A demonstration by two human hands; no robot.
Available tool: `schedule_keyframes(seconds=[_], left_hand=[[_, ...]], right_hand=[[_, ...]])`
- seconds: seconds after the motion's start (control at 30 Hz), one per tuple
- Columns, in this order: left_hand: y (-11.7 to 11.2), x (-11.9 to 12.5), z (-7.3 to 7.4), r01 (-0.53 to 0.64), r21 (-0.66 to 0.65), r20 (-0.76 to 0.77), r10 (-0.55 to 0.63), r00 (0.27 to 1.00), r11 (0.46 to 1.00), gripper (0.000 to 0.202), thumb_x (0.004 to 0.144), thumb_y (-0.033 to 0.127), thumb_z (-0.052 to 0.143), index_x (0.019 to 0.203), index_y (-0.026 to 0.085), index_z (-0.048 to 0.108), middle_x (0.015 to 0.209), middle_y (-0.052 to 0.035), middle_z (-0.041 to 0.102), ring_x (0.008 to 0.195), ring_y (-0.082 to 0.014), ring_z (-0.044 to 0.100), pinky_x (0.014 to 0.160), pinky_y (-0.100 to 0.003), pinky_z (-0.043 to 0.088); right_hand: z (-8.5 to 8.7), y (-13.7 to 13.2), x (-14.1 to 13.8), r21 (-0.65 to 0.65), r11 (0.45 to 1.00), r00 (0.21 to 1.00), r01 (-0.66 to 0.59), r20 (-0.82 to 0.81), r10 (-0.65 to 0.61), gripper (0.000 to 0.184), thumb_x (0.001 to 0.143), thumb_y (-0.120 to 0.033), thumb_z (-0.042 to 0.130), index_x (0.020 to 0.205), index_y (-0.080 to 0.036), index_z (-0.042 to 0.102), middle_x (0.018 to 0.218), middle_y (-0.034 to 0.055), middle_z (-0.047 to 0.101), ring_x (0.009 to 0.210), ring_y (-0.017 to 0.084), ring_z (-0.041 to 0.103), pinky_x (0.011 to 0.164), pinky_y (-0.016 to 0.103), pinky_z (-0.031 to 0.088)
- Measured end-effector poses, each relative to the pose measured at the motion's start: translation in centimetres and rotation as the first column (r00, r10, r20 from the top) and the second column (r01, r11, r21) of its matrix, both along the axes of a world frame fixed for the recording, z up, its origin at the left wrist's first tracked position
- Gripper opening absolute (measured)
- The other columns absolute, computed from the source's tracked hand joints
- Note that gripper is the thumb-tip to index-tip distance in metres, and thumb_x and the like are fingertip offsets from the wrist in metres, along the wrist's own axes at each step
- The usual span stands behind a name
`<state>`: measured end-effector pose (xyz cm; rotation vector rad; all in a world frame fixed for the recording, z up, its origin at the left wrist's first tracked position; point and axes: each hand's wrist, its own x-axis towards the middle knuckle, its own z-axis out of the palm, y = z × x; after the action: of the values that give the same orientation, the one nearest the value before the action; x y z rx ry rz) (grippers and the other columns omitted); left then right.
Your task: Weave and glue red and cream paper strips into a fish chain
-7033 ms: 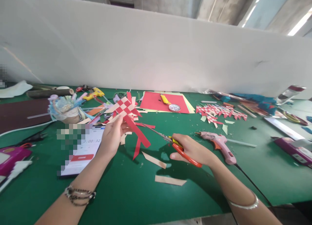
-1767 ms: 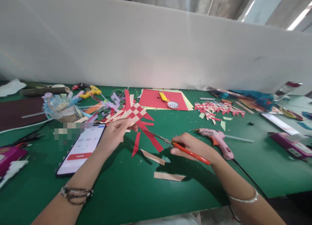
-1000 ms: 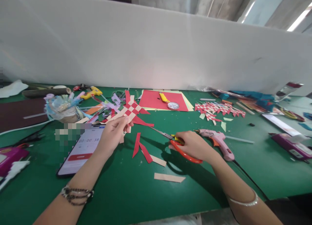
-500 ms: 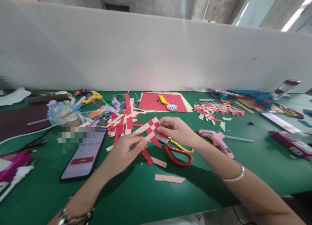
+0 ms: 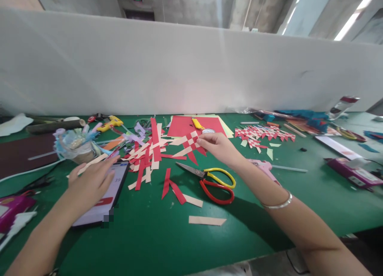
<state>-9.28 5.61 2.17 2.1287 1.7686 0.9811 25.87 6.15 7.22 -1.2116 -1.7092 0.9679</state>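
My right hand [image 5: 217,146] pinches the right edge of a small woven paper piece [image 5: 190,140] in red and cream checks, whose loose strip ends point left and down. My left hand [image 5: 92,180] is over the phone [image 5: 119,178], its fingers apart and at a cream paper strip [image 5: 89,165]; contact with the strip cannot be made out. Scissors [image 5: 206,176] with one yellow and one red handle lie spread below the woven piece. Cut red scraps [image 5: 178,191] and cream scraps [image 5: 207,220] are on the green table [image 5: 149,244].
A pile of red and cream strips [image 5: 149,148] lies left of centre. Behind it are red paper sheets [image 5: 181,126] with a yellow-handled tool [image 5: 196,123]. Woven checked pieces [image 5: 263,133] lie right, near a pink glue gun [image 5: 266,169]. A white partition [image 5: 191,68] stands behind.
My left hand has let go of the woven piece and moved left over the phone. My right hand still holds the piece, now slightly higher and farther from the scissors.
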Motion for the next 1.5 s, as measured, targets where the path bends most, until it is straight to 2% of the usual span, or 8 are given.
schedule_keyframes(seconds=[0.13, 0.37, 0.6, 0.8, 1.07, 1.13, 1.3, 1.5], left_hand=[[-0.9, 3.1, 2.7, 0.053, -0.029, -0.228, -0.058, 0.972, 0.998, 0.044, 0.078, 0.050, 0.041, 0.111, 0.028, 0.061, 0.117, -0.0050, 0.063, 0.113, -0.0360, 0.052, 0.101, -0.050, 0.030], [-1.7, 10.1, 4.1, 0.249, -0.365, 0.188, -0.191, 0.963, 0.897, 0.047, 0.078, 0.055, 0.045, 0.107, 0.023, 0.062, 0.105, -0.0067, 0.069, 0.097, -0.0260, 0.062, 0.075, -0.031, 0.051], [-1.8, 15.2, 2.8, 0.446, -0.357, 0.508, -0.231, 0.830, 0.820, 0.035, 0.076, 0.048, 0.051, 0.074, 0.018, 0.067, 0.079, -0.0071, 0.071, 0.080, -0.0209, 0.065, 0.078, -0.030, 0.049], [-2.3, 16.0, 1.7, 0.469, -0.303, 0.563, -0.241, 0.790, 0.830, 0.042, 0.082, 0.051, 0.043, 0.072, 0.016, 0.065, 0.068, -0.0052, 0.067, 0.068, -0.0180, 0.062, 0.072, -0.027, 0.049], [-2.2, 15.0, 1.0, 0.370, -0.277, 0.435, -0.227, 0.871, 0.887, 0.041, 0.085, 0.047, 0.038, 0.072, 0.017, 0.062, 0.062, -0.0018, 0.060, 0.058, -0.0151, 0.056, 0.062, -0.026, 0.044], [-2.0, 14.7, 0.9, 0.336, -0.257, 0.431, -0.204, 0.879, 0.906, 0.040, 0.085, 0.046, 0.037, 0.071, 0.017, 0.062, 0.062, -0.0016, 0.059, 0.059, -0.0155, 0.056, 0.063, -0.026, 0.044], [-1.7, 14.2, 1.0, 0.290, -0.192, 0.443, -0.181, 0.878, 0.938, 0.037, 0.085, 0.042, 0.039, 0.065, 0.018, 0.059, 0.062, -0.0018, 0.059, 0.061, -0.0154, 0.056, 0.062, -0.025, 0.044], [-1.8, 14.1, 1.5, 0.254, -0.157, 0.474, -0.153, 0.867, 0.954, 0.033, 0.085, 0.037, 0.039, 0.069, 0.018, 0.061, 0.063, -0.0016, 0.060, 0.057, -0.0136, 0.055, 0.057, -0.024, 0.045]], right_hand=[[-0.1, 0.4, 0.0, 0.058, 0.998, 0.999, 0.012, 0.037, -0.014, 0.028, 0.078, -0.039, 0.051, 0.072, -0.015, 0.062, 0.058, -0.0023, 0.048, 0.052, 0.009, 0.041, 0.050, 0.023, 0.033], [0.1, 0.6, -0.7, 0.017, 0.999, 0.997, -0.047, -0.061, 0.048, 0.014, 0.075, -0.029, 0.055, 0.074, -0.016, 0.060, 0.061, -0.0027, 0.055, 0.049, 0.007, 0.044, 0.050, 0.022, 0.037], [-0.2, 0.1, -1.1, -0.025, 0.999, 0.995, -0.043, -0.089, 0.041, 0.008, 0.074, -0.022, 0.056, 0.074, -0.015, 0.060, 0.063, -0.0021, 0.059, 0.048, 0.007, 0.046, 0.048, 0.021, 0.036], [-0.8, -0.5, -0.6, 0.009, 0.998, 0.998, -0.059, -0.028, 0.059, 0.010, 0.075, -0.023, 0.055, 0.073, -0.014, 0.060, 0.064, -0.0008, 0.060, 0.051, 0.007, 0.049, 0.050, 0.021, 0.038], [-1.6, -2.6, 0.5, 0.051, 0.999, 0.983, -0.015, 0.181, 0.006, 0.023, 0.087, -0.037, 0.042, 0.084, -0.017, 0.054, 0.063, -0.0028, 0.055, 0.052, 0.009, 0.049, 0.051, 0.021, 0.038], [-2.0, -3.7, 0.6, 0.115, 0.993, 0.879, 0.019, 0.472, -0.072, 0.026, 0.089, -0.041, 0.041, 0.084, -0.018, 0.053, 0.065, -0.0010, 0.057, 0.056, 0.011, 0.052, 0.051, 0.022, 0.036], [-3.9, -5.9, 0.4, 0.086, 0.995, 0.332, 0.055, 0.938, -0.099, 0.023, 0.083, -0.030, 0.053, 0.097, -0.012, 0.055, 0.094, 0.0116, 0.061, 0.088, 0.024, 0.058, 0.055, 0.026, 0.037], [-5.8, -5.8, 0.9, -0.013, 1.000, 0.344, 0.022, 0.939, 0.005, 0.022, 0.081, -0.022, 0.047, 0.098, -0.011, 0.055, 0.098, 0.0117, 0.059, 0.089, 0.024, 0.059, 0.059, 0.027, 0.038]])
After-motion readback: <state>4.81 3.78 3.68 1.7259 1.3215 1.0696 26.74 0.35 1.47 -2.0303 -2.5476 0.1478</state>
